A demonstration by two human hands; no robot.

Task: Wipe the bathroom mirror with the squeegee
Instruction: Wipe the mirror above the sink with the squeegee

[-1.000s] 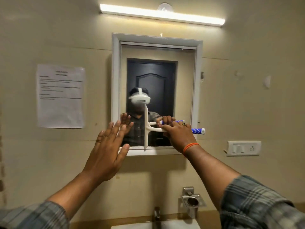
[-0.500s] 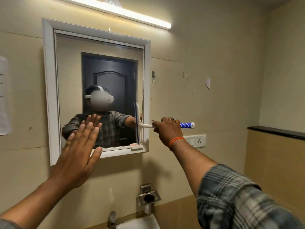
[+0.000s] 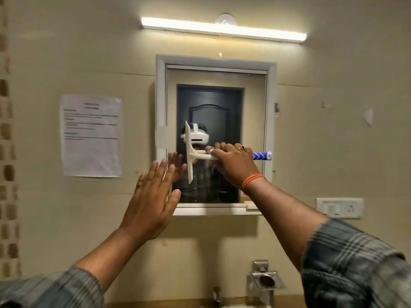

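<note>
Notice (image 3: 91,135): taped to the wall, print too blurred to read.
Left hand (image 3: 151,196): raised flat, fingers spread, covering the mirror's lower-left corner.
Mirror (image 3: 216,103): white-framed.
Squeegee (image 3: 191,153): blade upright against the glass, handle partly hidden.
Right hand (image 3: 235,163): fingers wrapped round the handle.

The right hand (image 3: 235,163) grips the squeegee (image 3: 191,152) upright against the mirror (image 3: 253,107); the left hand (image 3: 151,196) is raised, fingers spread.

A lit tube light (image 3: 223,30) glows overhead; a printed notice (image 3: 91,135) hangs left, a switch plate (image 3: 339,208) right, a metal holder (image 3: 265,280) below.
</note>
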